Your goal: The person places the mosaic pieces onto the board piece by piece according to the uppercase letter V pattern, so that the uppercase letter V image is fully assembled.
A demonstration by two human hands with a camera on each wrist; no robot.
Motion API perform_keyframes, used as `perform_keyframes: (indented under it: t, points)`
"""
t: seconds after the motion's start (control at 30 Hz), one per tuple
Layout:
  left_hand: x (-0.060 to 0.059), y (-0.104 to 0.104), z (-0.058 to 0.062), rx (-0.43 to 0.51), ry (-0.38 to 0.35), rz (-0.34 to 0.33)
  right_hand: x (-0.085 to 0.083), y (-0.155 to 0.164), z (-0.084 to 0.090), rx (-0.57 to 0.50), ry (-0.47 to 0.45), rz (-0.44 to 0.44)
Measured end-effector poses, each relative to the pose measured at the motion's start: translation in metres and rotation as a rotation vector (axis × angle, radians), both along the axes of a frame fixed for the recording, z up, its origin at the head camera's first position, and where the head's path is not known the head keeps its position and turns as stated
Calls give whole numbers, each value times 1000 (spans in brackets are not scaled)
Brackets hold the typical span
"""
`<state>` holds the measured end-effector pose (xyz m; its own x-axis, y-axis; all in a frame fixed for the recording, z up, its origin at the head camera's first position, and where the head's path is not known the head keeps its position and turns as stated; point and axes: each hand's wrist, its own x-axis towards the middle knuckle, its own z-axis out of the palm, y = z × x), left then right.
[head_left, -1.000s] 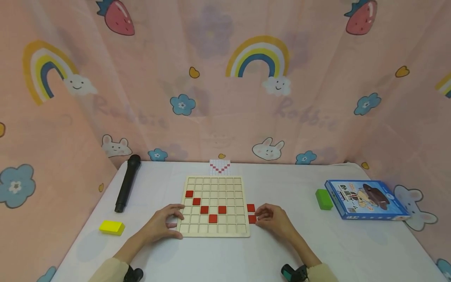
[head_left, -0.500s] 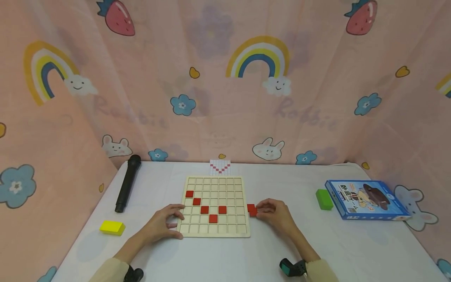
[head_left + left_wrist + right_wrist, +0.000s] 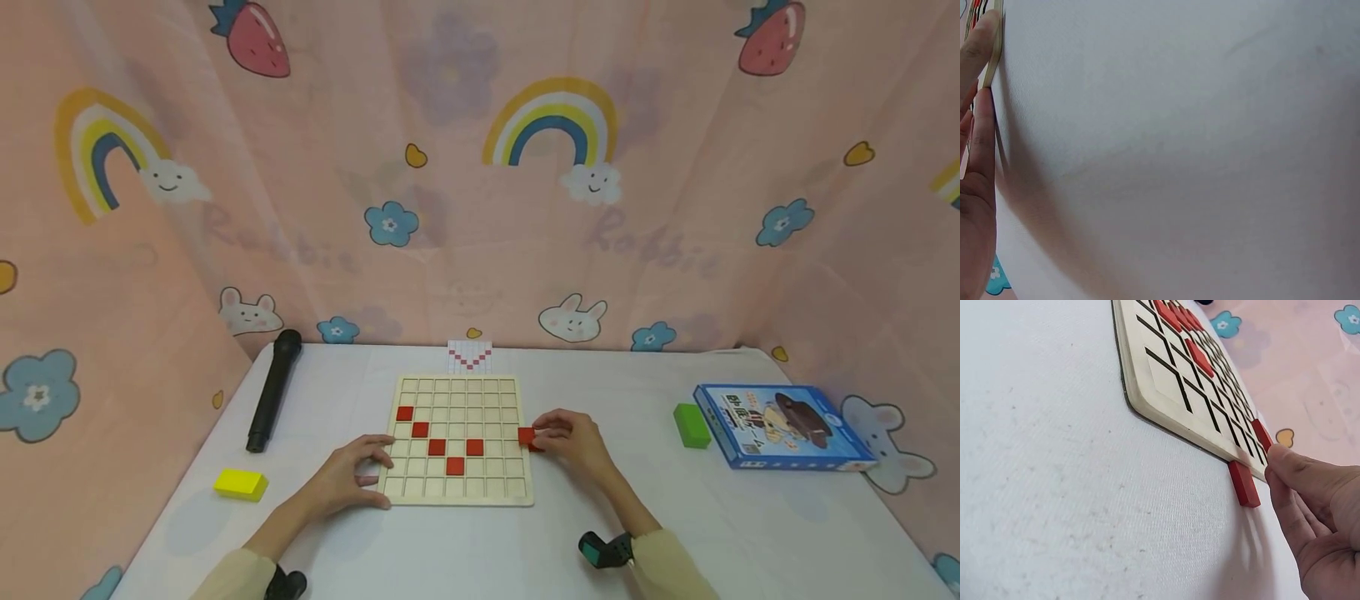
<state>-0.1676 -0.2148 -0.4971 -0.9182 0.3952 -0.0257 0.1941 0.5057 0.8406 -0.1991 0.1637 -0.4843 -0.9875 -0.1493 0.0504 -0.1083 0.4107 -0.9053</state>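
A square wooden grid board (image 3: 491,492) lies on the table with several red square tiles set in its cells, among them a tile (image 3: 455,467) low in the middle. My left hand (image 3: 345,475) holds the board's left edge, thumb at the near corner; the left wrist view shows only part of this hand at its left margin. At the board's right edge, my right hand (image 3: 573,446) pinches a red tile (image 3: 1262,434) between thumb and fingers. Another red tile (image 3: 1244,484) rests beside that edge, mostly hidden behind the hand in the head view.
A small pattern card (image 3: 470,356) with red squares is behind the board. A black microphone-like stick (image 3: 273,392) and a yellow block (image 3: 240,484) lie to the left. To the right are a green block (image 3: 692,426) and a blue box (image 3: 783,427).
My right hand has pinched a red tile and brought it up and left from beside the board to over its right edge. My left hand stays put.
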Motion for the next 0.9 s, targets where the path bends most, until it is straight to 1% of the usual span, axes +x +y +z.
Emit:
perform_keyframes:
  t: [0.13, 0.37, 0.67, 0.9]
  points:
    - [0, 0, 0, 1, 8, -4, -5, -6, 1, 7, 19, 0]
    - [0, 0, 0, -7, 8, -1, -12, -23, 1, 64, 40, -48]
    - [0, 0, -1, -10, 4, 13, -15, -37, -2, 93, 110, -27]
    - [0, 1, -1, -2, -8, 27, -17, -45, -5, 93, 111, -29]
